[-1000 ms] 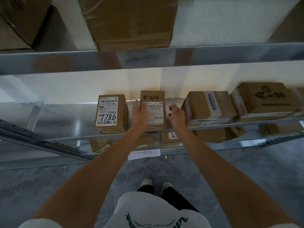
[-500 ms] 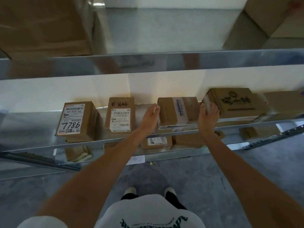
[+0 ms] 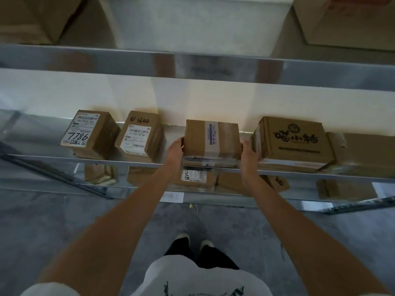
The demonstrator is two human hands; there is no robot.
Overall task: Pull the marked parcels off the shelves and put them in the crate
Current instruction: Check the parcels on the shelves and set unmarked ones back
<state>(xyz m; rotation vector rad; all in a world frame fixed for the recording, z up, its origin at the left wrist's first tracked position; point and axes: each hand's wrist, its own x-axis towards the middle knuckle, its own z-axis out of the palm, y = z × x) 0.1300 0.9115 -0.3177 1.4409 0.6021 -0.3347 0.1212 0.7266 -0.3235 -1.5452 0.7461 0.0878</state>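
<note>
Grip: left hand (image 3: 175,148) and right hand (image 3: 248,151) clasp opposite sides of the taped parcel (image 3: 211,139) on the shelf (image 3: 136,162).
Hidden: fingertips behind parcel.
Blurred: tape label unreadable.

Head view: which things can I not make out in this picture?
- Crate: not in the head view.
- Taped parcel: no handwritten number shows on its visible faces; the left hand and right hand cover its sides.
- Fingers: mostly hidden behind that parcel.
- Top-shelf boxes: blurred, cut by the frame edge.
</note>
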